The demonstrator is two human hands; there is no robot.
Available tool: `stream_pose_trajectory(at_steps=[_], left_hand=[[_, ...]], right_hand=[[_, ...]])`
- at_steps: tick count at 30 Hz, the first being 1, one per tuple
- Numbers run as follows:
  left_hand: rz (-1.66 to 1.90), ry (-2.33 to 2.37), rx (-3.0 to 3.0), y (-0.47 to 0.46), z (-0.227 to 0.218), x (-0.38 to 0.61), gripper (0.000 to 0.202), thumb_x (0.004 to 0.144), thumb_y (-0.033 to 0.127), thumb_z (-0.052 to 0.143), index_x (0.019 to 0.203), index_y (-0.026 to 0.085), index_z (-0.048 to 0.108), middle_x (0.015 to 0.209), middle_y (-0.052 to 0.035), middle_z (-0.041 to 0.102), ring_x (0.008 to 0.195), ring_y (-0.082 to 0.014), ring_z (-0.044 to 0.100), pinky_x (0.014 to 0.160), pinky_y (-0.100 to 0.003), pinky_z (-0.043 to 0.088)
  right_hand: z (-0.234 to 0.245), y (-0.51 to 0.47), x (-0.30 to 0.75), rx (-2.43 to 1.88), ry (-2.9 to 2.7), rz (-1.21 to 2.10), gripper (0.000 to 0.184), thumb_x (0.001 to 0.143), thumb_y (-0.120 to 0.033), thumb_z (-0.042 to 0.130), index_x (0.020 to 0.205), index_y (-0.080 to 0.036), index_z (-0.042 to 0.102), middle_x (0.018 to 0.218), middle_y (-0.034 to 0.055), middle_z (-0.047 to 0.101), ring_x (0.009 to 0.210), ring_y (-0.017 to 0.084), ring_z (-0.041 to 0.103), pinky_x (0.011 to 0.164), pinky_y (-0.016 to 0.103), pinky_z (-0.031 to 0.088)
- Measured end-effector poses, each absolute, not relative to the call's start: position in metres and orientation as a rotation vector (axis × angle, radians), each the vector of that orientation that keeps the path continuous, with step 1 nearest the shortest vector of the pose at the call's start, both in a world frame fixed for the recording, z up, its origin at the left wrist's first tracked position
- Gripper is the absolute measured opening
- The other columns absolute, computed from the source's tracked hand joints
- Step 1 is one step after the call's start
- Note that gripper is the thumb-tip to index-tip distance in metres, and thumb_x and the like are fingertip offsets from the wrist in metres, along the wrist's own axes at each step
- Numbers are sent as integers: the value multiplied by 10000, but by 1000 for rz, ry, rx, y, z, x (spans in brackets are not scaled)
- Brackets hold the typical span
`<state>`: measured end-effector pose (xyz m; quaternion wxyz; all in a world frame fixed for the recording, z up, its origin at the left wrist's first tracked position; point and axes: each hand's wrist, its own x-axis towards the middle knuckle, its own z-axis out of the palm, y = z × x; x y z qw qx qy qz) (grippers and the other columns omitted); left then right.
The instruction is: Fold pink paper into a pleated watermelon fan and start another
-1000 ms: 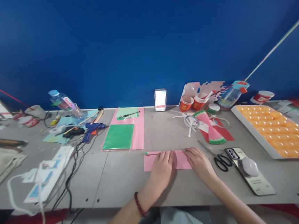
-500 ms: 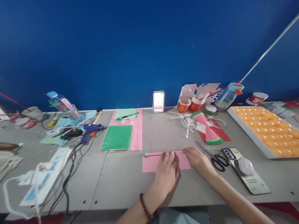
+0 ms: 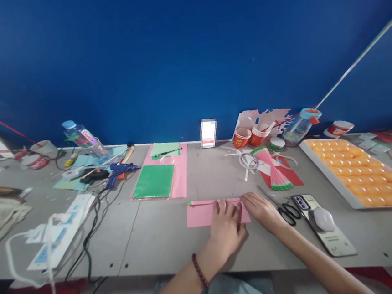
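A pink sheet of paper (image 3: 198, 216) lies flat on the table, a narrow folded strip with a small green end along its far edge. My left hand (image 3: 226, 224), a dark red bead bracelet at its wrist, rests on the paper with fingers apart, their tips at the folded strip. At the paper's far right corner, my right hand (image 3: 261, 209) lies with its fingers stretched out, touching the edge; its thumb is hidden. Black-handled scissors (image 3: 288, 213) lie just right of that hand. Beyond them sits a pink and green pleated paper fan (image 3: 274, 170).
Right of the scissors is a phone (image 3: 327, 236); farther right, a tray of orange balls (image 3: 366, 168). Red paper cups (image 3: 241, 138) stand by the wall. At left are a green paper pack (image 3: 153, 182), a blue glue gun (image 3: 121, 171) and a power strip (image 3: 61, 232) with cables.
My left hand has slid a little to the right along the folded strip, its fingers spreading more. My right hand stays at the paper's right corner.
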<state>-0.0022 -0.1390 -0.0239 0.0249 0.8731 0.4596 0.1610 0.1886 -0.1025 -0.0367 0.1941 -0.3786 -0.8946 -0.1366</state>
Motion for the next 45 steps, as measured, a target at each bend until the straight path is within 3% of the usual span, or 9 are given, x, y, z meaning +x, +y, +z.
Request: stream_pose_trajectory(at_steps=[14,20,26,34,40,45], left_hand=[[508,1454,2658,-139,-26,-1,490,846,333,494,1311,178,484,1208,-121,550,1188,-316,426,1052,-545,307],[553,1464,2608,-137,-25,-3,653,814,342,526,1406,119,366,1205,-124,550,1161,-306,434,1043,-513,335],[533,1476,2622,-134,-21,-3,546,810,303,520,1322,120,476,1164,-113,565,1134,-289,452,1029,-478,365],[436,1480,2594,-135,-31,-1,601,850,369,452,1372,71,426,1342,-149,498,1248,-316,405,1096,-502,286],[496,1472,2608,-138,-36,-1,586,875,351,413,1385,63,407,1335,-141,516,1275,-284,396,1140,-462,242],[500,1488,2640,-138,-40,0,580,852,334,445,1358,49,433,1332,-158,515,1279,-283,399,1130,-442,274]], right_hand=[[-32,-106,187,-1030,-2517,-478,275,920,-105,406,983,-95,673,927,123,685,891,203,614,792,320,522],[-37,-107,189,-1060,-2515,-436,281,903,-85,406,1010,-108,665,945,122,687,917,208,613,796,316,523],[-35,-112,185,-1199,-2457,-293,306,869,-70,401,1046,-124,644,972,116,672,949,210,611,819,321,535],[-44,-134,163,-1490,-2314,-264,400,845,-111,401,1205,-124,573,1138,136,634,1067,247,579,890,370,526],[-49,-141,162,-1556,-2328,-272,413,848,-110,406,1228,-130,568,1273,133,573,1142,245,532,901,353,504],[-46,-141,161,-1542,-2371,-280,425,841,-95,408,1231,-150,566,1206,114,614,1122,246,536,932,380,470]])
